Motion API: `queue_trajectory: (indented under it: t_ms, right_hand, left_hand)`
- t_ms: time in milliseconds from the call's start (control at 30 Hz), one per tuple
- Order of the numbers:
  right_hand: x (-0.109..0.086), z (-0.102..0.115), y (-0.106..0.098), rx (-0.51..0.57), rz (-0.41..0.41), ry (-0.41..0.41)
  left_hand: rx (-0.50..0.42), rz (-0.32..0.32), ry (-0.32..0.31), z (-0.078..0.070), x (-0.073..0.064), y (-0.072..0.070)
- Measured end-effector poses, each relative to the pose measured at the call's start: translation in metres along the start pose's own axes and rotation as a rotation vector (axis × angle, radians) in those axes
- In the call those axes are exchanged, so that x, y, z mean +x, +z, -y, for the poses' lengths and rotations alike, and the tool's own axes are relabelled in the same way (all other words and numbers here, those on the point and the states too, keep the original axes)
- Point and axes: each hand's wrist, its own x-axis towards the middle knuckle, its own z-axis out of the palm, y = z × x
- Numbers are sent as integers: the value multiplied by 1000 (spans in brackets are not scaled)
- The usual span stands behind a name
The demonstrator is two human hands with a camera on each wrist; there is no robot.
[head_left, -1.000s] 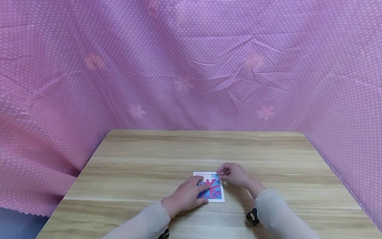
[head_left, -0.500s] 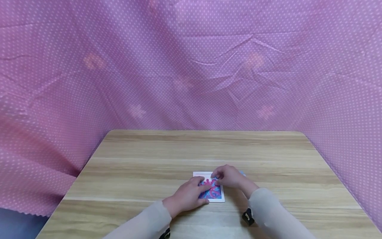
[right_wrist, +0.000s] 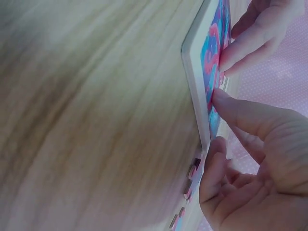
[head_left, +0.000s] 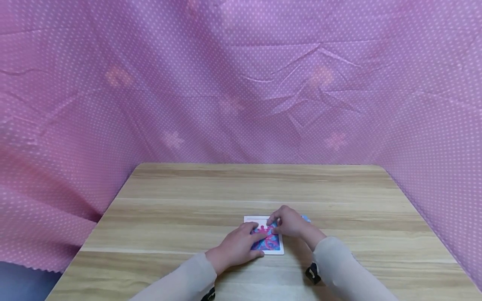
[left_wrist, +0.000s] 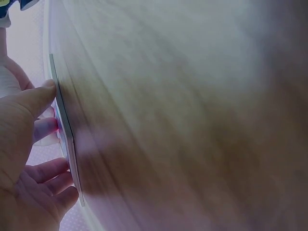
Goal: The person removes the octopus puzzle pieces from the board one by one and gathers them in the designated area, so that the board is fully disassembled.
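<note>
On the wooden table [head_left: 211, 188], I can see a jigsaw puzzle board [head_left: 275, 252] lying flat. It has a white frame, and inside is a pink and blue picture. Near the far side of the board there is a white gap with a pink puzzle knob [head_left: 262, 228] poking into it.

At the left side of the board is the left hand [head_left: 238, 246]. Its fingers are spread out, with the thumb at the near edge and one finger lying on the picture.

At the far right part of the board is the right hand [head_left: 291, 223]. Its thumb touches the picture and its other fingers are bent. I can't tell from here if it is pinching a piece.

Just right of the board, partly behind the right hand, are loose puzzle pieces [right_wrist: 193, 172] with bits of pink and blue on them. Both arms have pale sleeves [head_left: 197, 274]. Past the far side of the board, behind the table, hangs a pink cloth [head_left: 241, 83] with little white dots.
</note>
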Motion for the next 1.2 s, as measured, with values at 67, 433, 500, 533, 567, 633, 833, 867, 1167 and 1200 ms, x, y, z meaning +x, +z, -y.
queue_trajectory:
  t_ms: [67,433,500,533,567,633,833,867,1167,1200]
  right_hand:
    - [1,0,0,7,-8,6]
    - [3,0,-4,61,-56,-8]
    - [4,-1,-5,75,-73,-2]
    - [5,-2,-6,84,-78,4]
    - [5,-3,-6,93,-82,11]
    - [6,-5,-7,104,-84,14]
    - [5,-10,-9,147,-76,-1]
    - [4,-11,-10,160,-78,-6]
    - [-4,-20,-25,401,-75,-23]
    - [-5,-21,-27,416,-79,-22]
  left_hand:
    - [0,-2,2,1,1,0]
    - [-22,22,-12,3,3,-3]
    - [-25,28,-17,3,4,-3]
    - [-25,30,-20,4,4,-3]
    - [-25,32,-21,4,4,-3]
    - [-22,33,-24,4,5,-3]
    - [-7,30,-17,5,5,-2]
    - [-5,28,-15,5,5,-2]
    - [-16,30,-14,4,3,-2]
    - [-15,27,-15,4,3,-1]
